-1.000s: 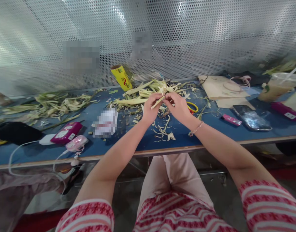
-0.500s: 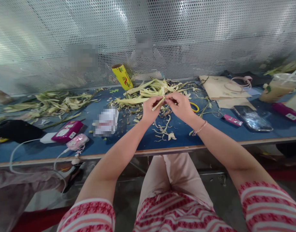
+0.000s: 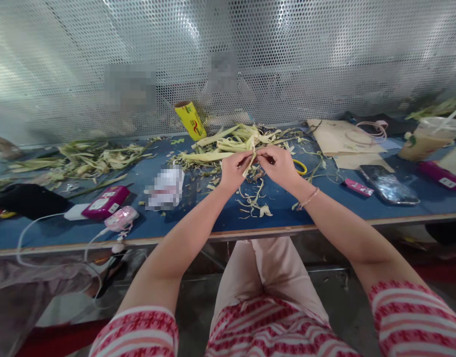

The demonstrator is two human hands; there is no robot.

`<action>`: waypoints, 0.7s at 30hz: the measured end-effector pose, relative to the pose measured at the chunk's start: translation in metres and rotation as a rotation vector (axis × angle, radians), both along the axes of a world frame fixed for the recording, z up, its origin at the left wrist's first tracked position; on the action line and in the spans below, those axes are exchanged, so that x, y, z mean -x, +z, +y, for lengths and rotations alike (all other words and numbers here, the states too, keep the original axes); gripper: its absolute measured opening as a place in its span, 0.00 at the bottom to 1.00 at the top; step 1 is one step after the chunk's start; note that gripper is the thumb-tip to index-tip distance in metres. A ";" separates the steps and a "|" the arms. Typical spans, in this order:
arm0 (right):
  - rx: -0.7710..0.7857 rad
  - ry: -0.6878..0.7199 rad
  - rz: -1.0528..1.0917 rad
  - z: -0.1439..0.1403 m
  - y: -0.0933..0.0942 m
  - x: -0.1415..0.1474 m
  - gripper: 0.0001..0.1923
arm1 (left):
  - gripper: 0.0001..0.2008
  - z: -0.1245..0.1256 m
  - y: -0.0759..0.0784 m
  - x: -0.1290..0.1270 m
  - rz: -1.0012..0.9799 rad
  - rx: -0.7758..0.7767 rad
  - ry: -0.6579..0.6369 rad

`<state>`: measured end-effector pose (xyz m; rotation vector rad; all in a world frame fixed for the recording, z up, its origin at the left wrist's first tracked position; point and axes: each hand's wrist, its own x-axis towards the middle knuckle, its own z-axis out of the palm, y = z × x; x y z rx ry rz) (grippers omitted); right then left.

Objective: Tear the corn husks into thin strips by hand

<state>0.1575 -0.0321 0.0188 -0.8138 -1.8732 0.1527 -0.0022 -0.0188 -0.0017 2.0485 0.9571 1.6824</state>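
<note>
Between my two hands is a pale green strip of plant leaf [image 3: 249, 166], its lower end hanging toward me. My left hand [image 3: 235, 171] pinches it from the left, fingers closed. My right hand [image 3: 276, 163] is closed on it from the other side, fingertips nearly touching the left ones. Just behind them lies a heap of pale leaves and stalks [image 3: 228, 144]. Under my hands, thin torn scraps [image 3: 255, 201] are scattered on the blue table [image 3: 198, 218]. The exact grip is partly hidden by my fingers.
A yellow tube [image 3: 191, 120] stands tilted behind the heap. More leaves [image 3: 101, 158] lie to the left, near purple power banks [image 3: 105, 202] with a white cable. On the right are a yellow ring [image 3: 300, 167], brown paper [image 3: 343, 139], a phone [image 3: 389, 184] and a drink cup [image 3: 421, 141].
The leaf strip between my hands now hangs more steeply, its lower end shifted right and down. Both hands have moved only slightly.
</note>
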 end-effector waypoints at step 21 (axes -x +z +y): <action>0.177 0.089 -0.030 0.002 0.004 -0.002 0.08 | 0.12 0.006 -0.003 0.004 0.080 -0.008 0.043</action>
